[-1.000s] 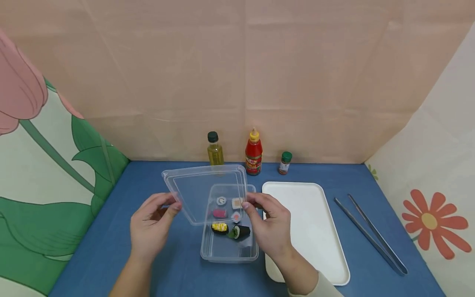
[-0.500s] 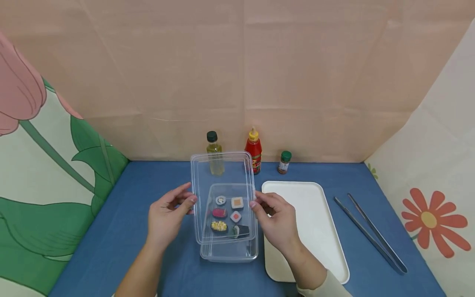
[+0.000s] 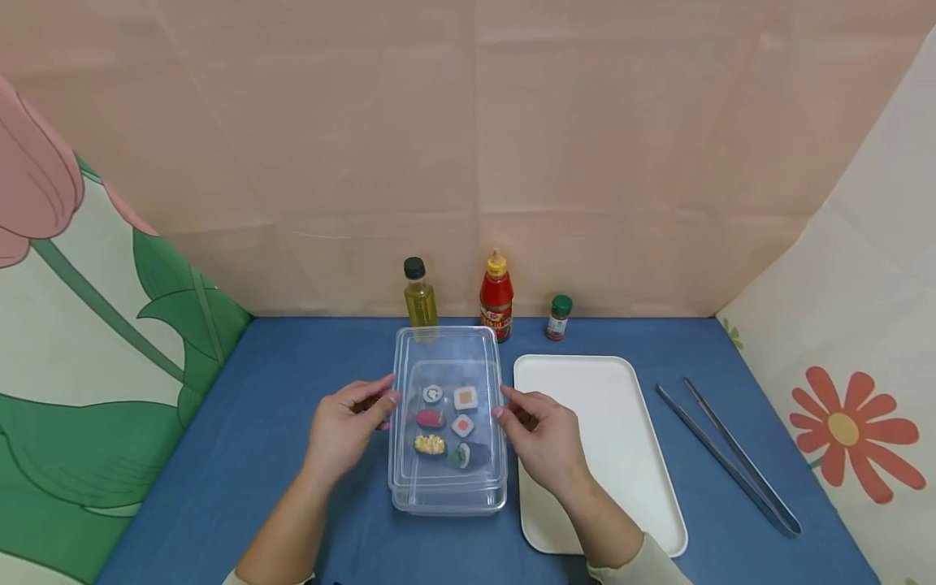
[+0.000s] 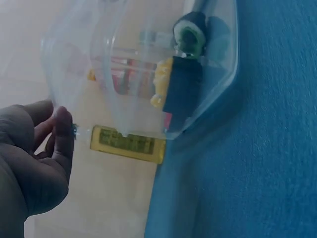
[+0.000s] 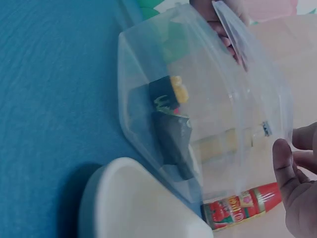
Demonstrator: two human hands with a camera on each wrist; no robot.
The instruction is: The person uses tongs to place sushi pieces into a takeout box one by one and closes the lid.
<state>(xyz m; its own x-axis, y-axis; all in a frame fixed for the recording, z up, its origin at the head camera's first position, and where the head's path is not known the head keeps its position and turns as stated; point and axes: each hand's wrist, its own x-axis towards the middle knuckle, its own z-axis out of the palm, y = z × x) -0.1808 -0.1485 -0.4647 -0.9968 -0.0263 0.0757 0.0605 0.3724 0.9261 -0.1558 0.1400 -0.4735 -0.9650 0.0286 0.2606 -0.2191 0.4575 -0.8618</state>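
Note:
Both hands hold a clear plastic lid (image 3: 448, 345) over a clear plastic container (image 3: 449, 502). My left hand (image 3: 349, 426) pinches the lid's left edge, and my right hand (image 3: 547, 439) pinches its right edge between thumb and fingers. Both wrist views show a gap between lid and container rim. Through the plastic, two rows of sushi pieces show: a yellow-topped piece (image 3: 430, 444), a dark seaweed roll with green filling (image 3: 461, 456), a pink-topped piece (image 3: 431, 418), a small round roll (image 3: 432, 393) and two pale square pieces, one of them here (image 3: 465, 397).
A white tray (image 3: 595, 431) lies right of the container, partly under the right forearm. Metal tongs (image 3: 792, 526) lie farther right. Along the back stand an oil bottle (image 3: 421, 305), a red sauce bottle (image 3: 496, 305) and a green-capped spice jar (image 3: 558, 318). Blue cloth (image 3: 292, 349) covers the table.
The lid has turned from crosswise to lengthwise, in line with the container, and has come down closer over it. Both hands, still pinching it, have shifted right and the left hand more so.

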